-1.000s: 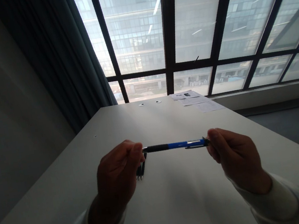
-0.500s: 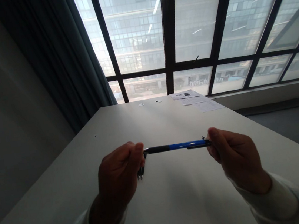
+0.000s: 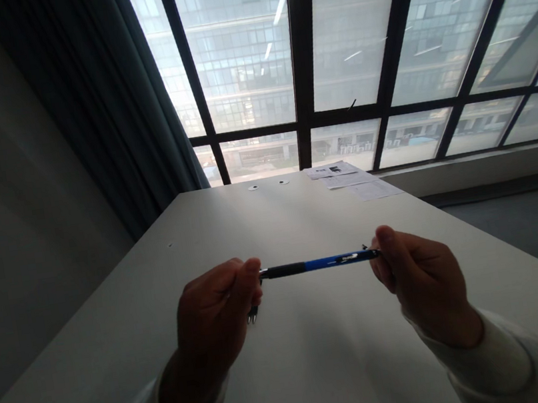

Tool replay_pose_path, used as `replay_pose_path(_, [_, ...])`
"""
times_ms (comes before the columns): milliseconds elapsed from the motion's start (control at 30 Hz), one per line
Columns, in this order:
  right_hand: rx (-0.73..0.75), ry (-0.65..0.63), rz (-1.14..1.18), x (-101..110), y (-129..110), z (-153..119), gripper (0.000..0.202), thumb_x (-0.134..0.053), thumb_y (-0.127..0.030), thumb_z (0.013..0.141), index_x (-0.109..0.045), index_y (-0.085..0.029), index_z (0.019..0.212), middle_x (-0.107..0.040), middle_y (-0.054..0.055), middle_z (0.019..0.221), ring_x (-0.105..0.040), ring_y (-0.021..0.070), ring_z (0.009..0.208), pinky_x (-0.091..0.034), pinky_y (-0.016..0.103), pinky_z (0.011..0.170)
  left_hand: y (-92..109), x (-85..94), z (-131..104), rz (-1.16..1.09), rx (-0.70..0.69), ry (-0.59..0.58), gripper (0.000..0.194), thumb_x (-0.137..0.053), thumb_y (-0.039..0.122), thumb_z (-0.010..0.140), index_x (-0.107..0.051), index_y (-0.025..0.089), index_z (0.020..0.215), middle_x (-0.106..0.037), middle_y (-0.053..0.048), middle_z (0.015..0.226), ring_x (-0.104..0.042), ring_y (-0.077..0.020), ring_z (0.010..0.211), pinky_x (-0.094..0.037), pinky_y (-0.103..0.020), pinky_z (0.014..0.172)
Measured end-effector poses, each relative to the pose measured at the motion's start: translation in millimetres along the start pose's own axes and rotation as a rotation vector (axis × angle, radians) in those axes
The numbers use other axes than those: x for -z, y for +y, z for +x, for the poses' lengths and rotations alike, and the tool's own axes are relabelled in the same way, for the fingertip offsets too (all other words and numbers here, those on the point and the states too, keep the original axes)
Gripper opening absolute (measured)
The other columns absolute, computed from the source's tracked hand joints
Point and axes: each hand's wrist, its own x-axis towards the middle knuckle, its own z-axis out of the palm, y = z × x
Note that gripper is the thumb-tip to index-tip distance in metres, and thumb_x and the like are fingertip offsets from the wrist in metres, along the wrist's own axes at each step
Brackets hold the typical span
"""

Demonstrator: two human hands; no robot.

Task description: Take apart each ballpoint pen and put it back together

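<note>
A blue pen (image 3: 321,263) with a dark grip section and a black clip is held level above the table, stretched between both hands. My left hand (image 3: 218,313) is closed, thumb and fingers pinching the silvery tip end. At the other end, my right hand (image 3: 426,286) pinches the clip end, also closed. The clip faces me and bears pale lettering. Partly hidden behind my left hand, dark pens (image 3: 252,316) with metal tips lie on the white table (image 3: 322,355).
Sheets of printed paper (image 3: 340,174) lie at the table's far right edge. Two round cable-hole covers (image 3: 253,188) sit near the back edge. Beyond stand a framed window (image 3: 238,44) and a dark curtain (image 3: 95,86) on the left.
The pen has rolled about its long axis, so its clip now faces me instead of pointing downward. Its right end is slightly raised. Both hands keep their pinch.
</note>
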Motion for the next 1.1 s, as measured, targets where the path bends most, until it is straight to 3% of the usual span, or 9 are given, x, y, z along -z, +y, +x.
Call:
replay_pose_path(500, [-0.020, -0.020, 0.212, -2, 8, -2, 0.041, -0.051, -0.032, 0.101, -0.044, -0.019, 0.063, -0.035, -0.005, 0.055, -0.030, 0.0085, 0.048, -0.020, 0.026, 0.044, -1, 0.8, 0, 0.017, 0.015, -0.046, 0.028, -0.057, 0.026, 0.088, -0.064, 0.019, 0.061, -0.060, 0.002, 0.056, -0.052, -0.0107, 0.049, -0.040, -0.023, 0.048])
replay_pose_path(767, [-0.022, -0.010, 0.243, -4, 4, 0, 0.037, -0.052, -0.033, 0.100, -0.047, -0.019, 0.067, -0.038, -0.004, 0.058, -0.033, 0.0095, 0.052, -0.022, 0.026, 0.046, -11, 6.0, 7, 0.079, -0.154, -0.097, 0.015, -0.064, 0.024, 0.085, -0.070, 0.020, 0.073, -0.066, 0.003, 0.063, -0.056, -0.0102, 0.051, -0.045, -0.021, 0.050])
replay_pose_path(1100, [-0.038, -0.035, 0.210, -2, 4, 2, 0.030, -0.052, -0.035, 0.100, -0.051, -0.020, 0.075, -0.040, -0.004, 0.061, -0.035, 0.0098, 0.053, -0.026, 0.025, 0.046, -8, 3.7, 3, 0.120, -0.114, -0.015, 0.008, -0.068, 0.026, 0.084, -0.073, 0.022, 0.079, -0.072, 0.001, 0.073, -0.062, -0.0127, 0.060, -0.050, -0.022, 0.056])
